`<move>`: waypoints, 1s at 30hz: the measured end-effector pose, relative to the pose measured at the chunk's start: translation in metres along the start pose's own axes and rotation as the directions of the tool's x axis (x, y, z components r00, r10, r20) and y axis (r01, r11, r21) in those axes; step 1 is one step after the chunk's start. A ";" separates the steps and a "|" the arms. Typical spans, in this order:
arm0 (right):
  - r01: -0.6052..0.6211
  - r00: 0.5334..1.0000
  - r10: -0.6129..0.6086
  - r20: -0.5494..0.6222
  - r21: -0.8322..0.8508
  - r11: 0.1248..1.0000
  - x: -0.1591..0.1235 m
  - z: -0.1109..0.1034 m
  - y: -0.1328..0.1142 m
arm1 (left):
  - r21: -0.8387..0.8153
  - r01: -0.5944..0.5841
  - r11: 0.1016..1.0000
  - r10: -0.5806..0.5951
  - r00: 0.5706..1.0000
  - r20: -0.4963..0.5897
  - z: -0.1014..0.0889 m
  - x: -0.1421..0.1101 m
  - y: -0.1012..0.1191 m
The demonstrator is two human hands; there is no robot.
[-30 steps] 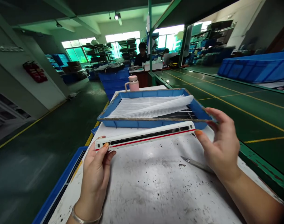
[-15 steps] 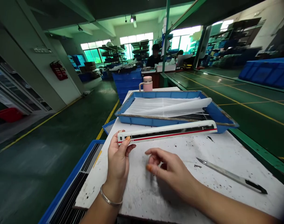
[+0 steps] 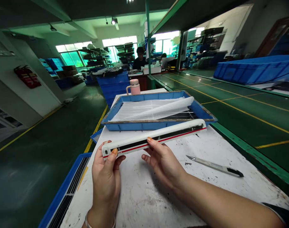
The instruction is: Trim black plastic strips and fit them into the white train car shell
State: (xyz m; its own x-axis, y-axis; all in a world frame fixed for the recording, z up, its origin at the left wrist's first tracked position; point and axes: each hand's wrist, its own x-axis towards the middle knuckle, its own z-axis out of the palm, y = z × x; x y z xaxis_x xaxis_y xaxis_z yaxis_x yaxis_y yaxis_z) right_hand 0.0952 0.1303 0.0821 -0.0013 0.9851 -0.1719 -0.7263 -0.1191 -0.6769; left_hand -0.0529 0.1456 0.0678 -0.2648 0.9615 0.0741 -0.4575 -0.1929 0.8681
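A long white model train car (image 3: pixel 175 135) with a black window band and a thin red stripe is held up above the white table, its right end slanting upward. My left hand (image 3: pixel 106 171) grips its left end, the thumb on the near side and fingers behind and below. At the car's middle, my right hand (image 3: pixel 164 161) presses its thumb against the window band. Its other fingers curl beneath the car and are partly hidden. A craft knife (image 3: pixel 214 166) lies on the table to the right of my right hand, its blade pointing left.
Behind the car stands a blue tray (image 3: pixel 135 126) holding white sheets (image 3: pixel 144 109) over dark strips. A pink mug (image 3: pixel 135 87) is beyond it. Another blue tray (image 3: pixel 55 193) with dark strips sits lower left. A person (image 3: pixel 140 58) is in the background.
My right hand has come up from the table and taken hold of the train car's middle. My left hand keeps its end grip. The view has turned right.
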 end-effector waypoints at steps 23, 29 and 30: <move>0.116 0.992 -0.114 -0.044 0.033 0.993 0.001 -0.044 -0.048 | 0.038 0.023 0.999 -0.017 0.987 -0.161 0.000 0.002 0.000; 0.153 0.987 -0.151 -0.055 0.037 0.988 0.003 -0.055 -0.061 | 0.057 0.039 0.998 -0.030 0.987 -0.160 -0.001 0.002 0.000; 0.160 0.986 -0.157 -0.060 0.037 0.986 0.003 -0.057 -0.063 | 0.058 0.039 0.998 -0.029 0.987 -0.158 -0.001 0.002 0.000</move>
State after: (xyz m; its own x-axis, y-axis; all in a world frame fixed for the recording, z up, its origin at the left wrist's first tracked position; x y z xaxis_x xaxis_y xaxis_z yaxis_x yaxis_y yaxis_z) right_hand 0.1804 0.1338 0.0834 0.1542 0.9824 -0.1059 -0.7424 0.0444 -0.6685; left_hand -0.0540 0.1474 0.0672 -0.3820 0.9237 -0.0296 -0.4178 -0.1440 0.8971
